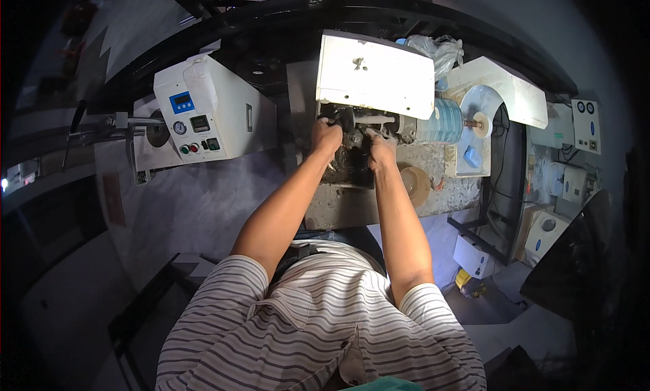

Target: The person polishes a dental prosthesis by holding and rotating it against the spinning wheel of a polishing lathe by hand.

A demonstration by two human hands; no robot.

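Both my arms reach forward into a dark, dirty opening of a machine, under its raised white metal cover. My left hand is closed at the left side of the opening, against a dark part whose kind I cannot make out. Across from it, my right hand has its fingers bent and closed beside the wet-looking dark interior. What lies in its fingers is hidden. Just beyond the hands a pale metal shaft runs sideways, towards a clear bluish plastic jug lying on its side.
A brown round bowl stands right of my right forearm on the stained worktop. At the left is a white control box with a display, gauge and buttons. A crumpled clear plastic bag lies behind the jug. White machines line the right.
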